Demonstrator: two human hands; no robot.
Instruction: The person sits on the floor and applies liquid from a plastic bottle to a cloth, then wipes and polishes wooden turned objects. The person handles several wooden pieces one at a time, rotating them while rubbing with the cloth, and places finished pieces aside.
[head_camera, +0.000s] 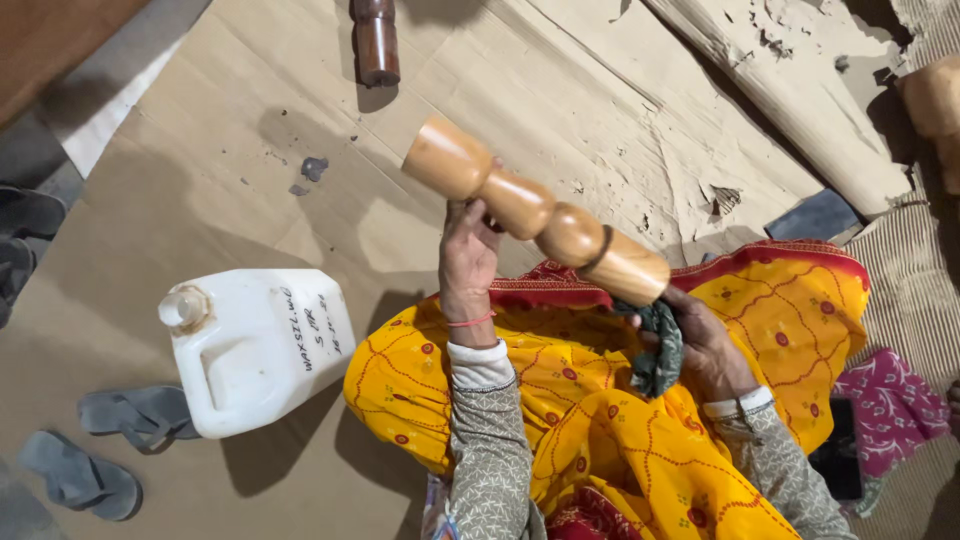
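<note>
- My left hand (468, 255) is wrapped around the narrow waist of the turned leg (535, 212), fingers curled shut on it, holding it up and tilted above my lap.
- My right hand (705, 350) is closed on a dark rag (658, 345) and presses it against the lower end of the leg, just above the yellow cloth (620, 400) over my knees.
- I judge the work in hand to be rubbing the wood with the rag, so the left grip should stay firm at the waist while the rag does the moving.
- It seems best to turn the leg a little at a time, so the rag reaches into each groove between the bulges.
- The rag should stay bunched under my palm, or loose ends may drag on the cloth below the leg.
- The white jug (255, 345) stands capped on the cardboard (230, 170) to the left of the leg, well apart from it.
- A darker leg (376, 42) lies on the cardboard beyond the leg I hold.
</note>
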